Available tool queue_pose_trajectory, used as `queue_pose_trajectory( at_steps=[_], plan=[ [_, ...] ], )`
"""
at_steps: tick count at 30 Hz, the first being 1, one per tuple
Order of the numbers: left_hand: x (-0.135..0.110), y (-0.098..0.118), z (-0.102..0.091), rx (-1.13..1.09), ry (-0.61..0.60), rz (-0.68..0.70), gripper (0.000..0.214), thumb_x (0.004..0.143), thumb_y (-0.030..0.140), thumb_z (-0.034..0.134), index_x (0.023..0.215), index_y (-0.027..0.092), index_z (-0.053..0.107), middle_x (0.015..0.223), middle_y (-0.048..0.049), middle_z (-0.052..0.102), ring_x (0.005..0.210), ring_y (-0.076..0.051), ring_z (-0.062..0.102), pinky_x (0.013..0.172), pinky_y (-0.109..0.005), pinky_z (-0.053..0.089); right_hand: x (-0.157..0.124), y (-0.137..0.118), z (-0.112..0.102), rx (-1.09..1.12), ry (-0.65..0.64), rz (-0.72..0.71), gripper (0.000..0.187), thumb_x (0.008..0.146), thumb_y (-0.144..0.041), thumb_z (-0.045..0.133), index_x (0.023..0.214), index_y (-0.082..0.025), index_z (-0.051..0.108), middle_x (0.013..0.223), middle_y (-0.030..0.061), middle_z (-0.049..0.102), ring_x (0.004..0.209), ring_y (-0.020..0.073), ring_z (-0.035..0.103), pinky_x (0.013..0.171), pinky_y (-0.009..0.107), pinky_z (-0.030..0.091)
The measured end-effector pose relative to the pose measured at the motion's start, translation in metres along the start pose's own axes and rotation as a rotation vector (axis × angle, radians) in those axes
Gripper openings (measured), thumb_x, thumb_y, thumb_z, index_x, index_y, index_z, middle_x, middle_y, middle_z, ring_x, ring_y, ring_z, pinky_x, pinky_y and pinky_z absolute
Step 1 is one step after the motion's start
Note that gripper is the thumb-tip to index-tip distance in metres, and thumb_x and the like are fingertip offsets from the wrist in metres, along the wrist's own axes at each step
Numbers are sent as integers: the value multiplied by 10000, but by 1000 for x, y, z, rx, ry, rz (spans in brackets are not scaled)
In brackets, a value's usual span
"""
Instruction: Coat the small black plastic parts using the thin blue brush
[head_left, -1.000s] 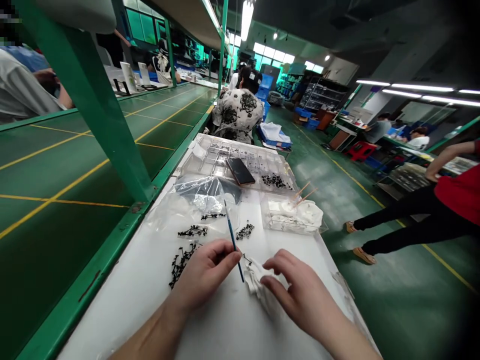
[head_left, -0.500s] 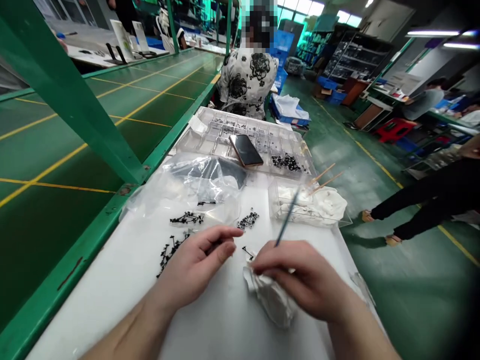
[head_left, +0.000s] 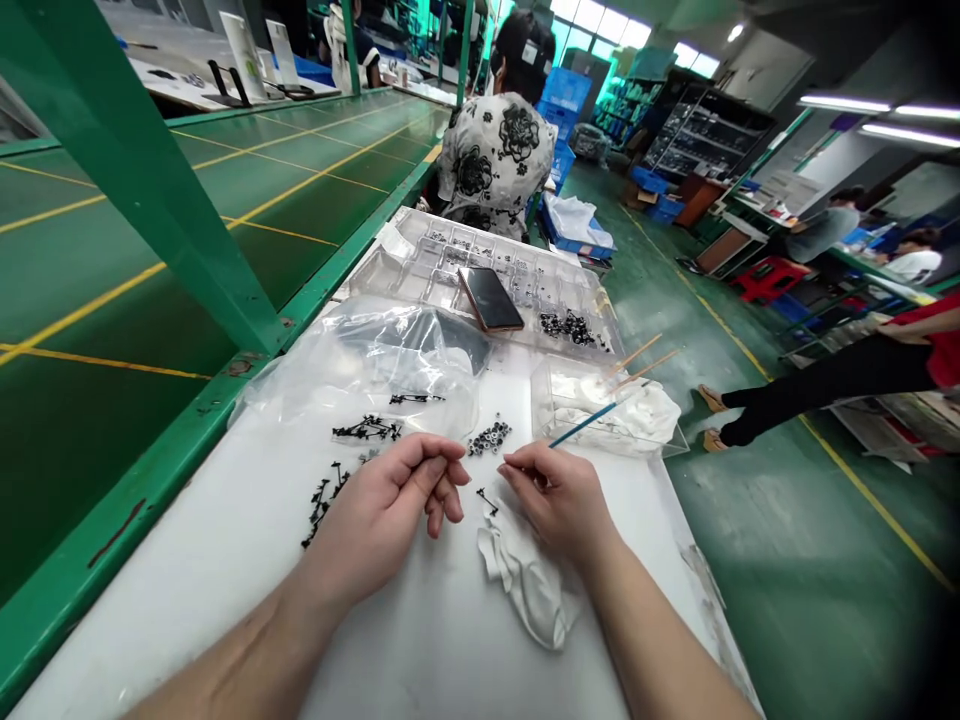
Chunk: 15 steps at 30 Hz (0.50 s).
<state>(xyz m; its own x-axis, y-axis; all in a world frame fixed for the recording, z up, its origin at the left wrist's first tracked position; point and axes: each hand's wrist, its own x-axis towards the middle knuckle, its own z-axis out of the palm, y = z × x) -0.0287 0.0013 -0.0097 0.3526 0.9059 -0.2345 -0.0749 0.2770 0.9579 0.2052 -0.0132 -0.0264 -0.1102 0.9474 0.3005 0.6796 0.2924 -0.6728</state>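
My left hand (head_left: 375, 520) is over the table with thumb and index finger pinched together; anything between them is hidden. Beside it lie small black branched parts (head_left: 322, 505). My right hand (head_left: 559, 500) is closed round a thin blue stick (head_left: 585, 425), which slants up to the right from the hand. Its thumb and index tips meet near a small pile of black and silver ring-like pieces (head_left: 490, 438). Below them, one small black part (head_left: 487, 502) lies at the top edge of a crumpled white cloth (head_left: 529, 580), partly under my right hand.
A clear box with white cloth (head_left: 645, 410) and orange sticks stands at the right edge. Behind are a plastic bag (head_left: 375, 350), a phone (head_left: 491, 298) and a compartment tray (head_left: 420, 285). A green frame (head_left: 165, 190) borders the left. A person (head_left: 495, 150) sits ahead.
My right hand has moved up and slightly left, off most of the cloth, and the blue stick has tipped lower to the right. My left hand's fingers have curled and drawn back slightly.
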Motion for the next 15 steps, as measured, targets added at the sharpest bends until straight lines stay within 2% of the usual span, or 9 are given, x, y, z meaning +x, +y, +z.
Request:
queue_pose_trajectory(
  at_steps=[3, 5, 7, 8, 10, 12, 15],
  plan=[
    [2, 0, 0, -118, 18, -12, 287, 1013, 434, 557, 1142, 198, 658, 968, -42, 738, 707, -112, 681, 608, -203, 553, -2, -5, 2, -2, -17, -31, 44, 923, -165, 690, 925, -193, 725, 846, 35, 718, 722, 132, 646, 632, 248, 484],
    [0, 2, 2, -230, 9, -25, 249, 1006, 345, 579, 1188, 197, 662, 1097, -67, 747, 867, -144, 731, 714, -218, 606, -3, -10, 4, 30, -2, -68, 47, 929, -155, 684, 937, -193, 709, 872, 39, 719, 753, 135, 656, 627, 244, 492],
    [-3, 4, 4, -328, -53, -49, 236, 999, 282, 592, 1209, 214, 675, 1249, -75, 727, 1047, -183, 743, 824, -244, 636, -5, -19, 5, 80, 30, -118, 80, 926, -129, 676, 963, -198, 694, 896, 38, 716, 788, 136, 667, 629, 243, 507],
    [-5, 6, 6, -360, -96, -65, 233, 1004, 279, 590, 1210, 225, 685, 1269, -66, 727, 1074, -185, 744, 857, -248, 640, -5, -25, 6, 107, 55, -154, 121, 920, -102, 672, 990, -200, 689, 909, 39, 713, 811, 138, 671, 647, 246, 523],
    [-9, 7, 8, -369, -156, -86, 241, 1023, 314, 577, 1217, 249, 703, 1180, -42, 763, 1022, -153, 758, 906, -238, 636, -7, -37, 6, 135, 124, -239, 247, 893, -21, 662, 1067, -195, 683, 940, 50, 701, 874, 146, 673, 719, 270, 557],
    [-12, 8, 10, -334, -136, -64, 250, 1028, 355, 579, 1218, 274, 721, 1153, -20, 777, 1042, -129, 755, 982, -216, 617, -9, -47, 5, 146, 177, -297, 350, 860, 46, 651, 1124, -182, 678, 970, 67, 688, 921, 157, 666, 781, 304, 573],
    [-14, 5, 11, -325, -111, -24, 271, 1018, 385, 602, 1269, 368, 704, 1412, 36, 685, 1358, -144, 623, 1157, -211, 531, -10, -57, 6, 154, 175, -278, 362, 849, 50, 661, 1134, -173, 673, 977, 70, 686, 920, 157, 659, 791, 309, 578]
  ],
)
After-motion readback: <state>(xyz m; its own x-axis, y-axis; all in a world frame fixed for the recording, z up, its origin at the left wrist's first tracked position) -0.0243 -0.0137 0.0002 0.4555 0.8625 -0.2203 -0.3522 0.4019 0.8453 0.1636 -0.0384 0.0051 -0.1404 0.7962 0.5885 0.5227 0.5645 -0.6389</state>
